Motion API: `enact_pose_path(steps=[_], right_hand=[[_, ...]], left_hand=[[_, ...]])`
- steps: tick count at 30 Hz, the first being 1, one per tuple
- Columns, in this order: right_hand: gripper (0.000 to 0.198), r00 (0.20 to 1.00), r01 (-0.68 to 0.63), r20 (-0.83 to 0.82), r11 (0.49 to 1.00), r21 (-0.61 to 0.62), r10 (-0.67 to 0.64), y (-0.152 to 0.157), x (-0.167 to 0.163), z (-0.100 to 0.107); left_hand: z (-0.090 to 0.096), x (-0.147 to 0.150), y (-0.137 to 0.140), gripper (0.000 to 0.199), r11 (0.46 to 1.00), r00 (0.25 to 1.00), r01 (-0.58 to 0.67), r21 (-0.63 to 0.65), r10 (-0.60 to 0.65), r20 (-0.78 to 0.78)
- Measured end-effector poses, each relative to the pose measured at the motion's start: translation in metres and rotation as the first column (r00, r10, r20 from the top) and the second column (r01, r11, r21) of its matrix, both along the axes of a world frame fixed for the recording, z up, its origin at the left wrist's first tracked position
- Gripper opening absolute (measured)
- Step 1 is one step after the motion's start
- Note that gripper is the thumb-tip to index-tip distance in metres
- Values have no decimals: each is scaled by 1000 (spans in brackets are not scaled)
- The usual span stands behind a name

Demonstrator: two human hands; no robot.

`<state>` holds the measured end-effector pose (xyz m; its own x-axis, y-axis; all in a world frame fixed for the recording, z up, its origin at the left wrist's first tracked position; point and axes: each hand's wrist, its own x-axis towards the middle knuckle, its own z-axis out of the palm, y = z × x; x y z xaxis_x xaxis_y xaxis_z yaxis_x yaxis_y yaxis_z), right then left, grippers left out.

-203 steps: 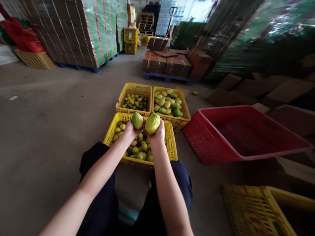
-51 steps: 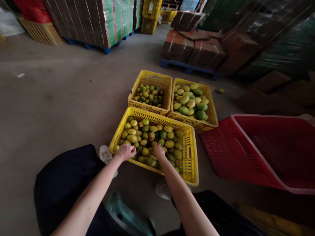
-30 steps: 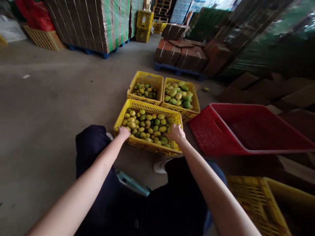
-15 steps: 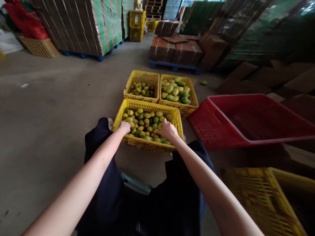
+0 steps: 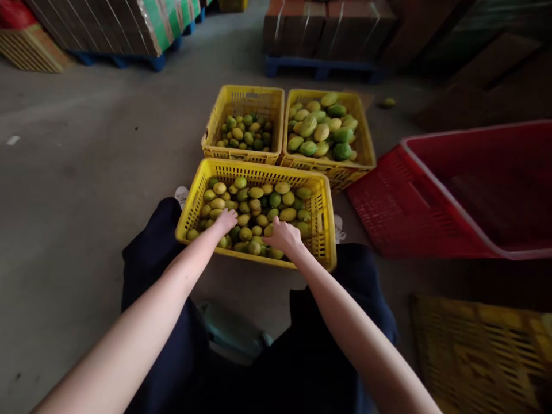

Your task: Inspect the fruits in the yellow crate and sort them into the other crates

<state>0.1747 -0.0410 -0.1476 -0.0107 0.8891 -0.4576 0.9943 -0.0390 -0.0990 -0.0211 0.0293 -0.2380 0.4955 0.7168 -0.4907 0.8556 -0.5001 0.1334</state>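
Head camera is showing both of your hands over the front crate (image 5: 259,171), a yellow slatted container in which green and yellow fruits (image 5: 244,220) are lying in a loose heap. Your left hand (image 5: 225,221) is bending over the fruits left of the middle; its fingers are pointing inward and down, with fruits lying under and just beside them. Whether these fingers are closing on one cannot be told. Your right hand (image 5: 285,234) is occupying the near side of the heap, right of the middle. Its thumb is standing away from the curled fingers, and a fruit is showing in the gap; a grip on it cannot be confirmed. More fruits are surrounding both hands.

Beyond the front crate, two further yellow crates are standing side by side: the rear left crate (image 5: 215,112) is holding smaller fruits, the rear right crate (image 5: 325,167) larger ones. To your right, a red crate (image 5: 401,201) is sitting near them. A single loose fruit (image 5: 387,103) is lying on the floor (image 5: 86,172).
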Motion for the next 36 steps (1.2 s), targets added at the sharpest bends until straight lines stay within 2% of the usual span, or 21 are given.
enact_pose_path(steps=[2,5,10,14,21,24,27,30,32,34,35,36], right_hand=[[60,999,-36,-23,999,-37,36,6,-7,8],[63,995,-51,-83,998,-22,49,16,-13,26],[64,995,-11,-95,1000,23,13,22,-8,42],[59,995,4,-97,1000,12,-3,18,-3,45],[62,990,-25,-142,1000,9,26,15,-9,45],[64,988,-35,-147,999,20,38,15,-9,49],[64,988,-28,-151,999,29,32,15,-6,54],[67,989,-9,-144,999,37,15,14,-2,58],[65,989,12,-147,998,57,-3,13,1,59],[59,986,54,-163,994,97,-37,12,6,60],[56,982,81,-182,989,122,-58,12,8,60],[54,974,115,-212,982,149,-82,12,11,60]], left_hand=[[-14,5,5,37,1000,1000,10,-24,-10,13],[-32,9,7,39,997,1000,10,-71,-9,13],[-49,13,9,40,994,999,-36,-100,39,35],[-50,16,11,37,994,996,-63,-91,68,62],[-35,9,1,45,999,1000,-18,-28,18,-8],[-25,7,-2,39,1000,999,3,-13,-3,-35],[-7,7,2,27,1000,1000,-5,6,5,-31],[24,4,14,39,997,999,-52,54,53,-7],[50,0,22,48,983,982,-174,63,168,89],[78,-5,25,49,940,914,-340,12,328,238],[91,-7,23,46,900,834,-430,-69,426,350],[103,-9,19,43,844,707,-498,-200,529,470]])
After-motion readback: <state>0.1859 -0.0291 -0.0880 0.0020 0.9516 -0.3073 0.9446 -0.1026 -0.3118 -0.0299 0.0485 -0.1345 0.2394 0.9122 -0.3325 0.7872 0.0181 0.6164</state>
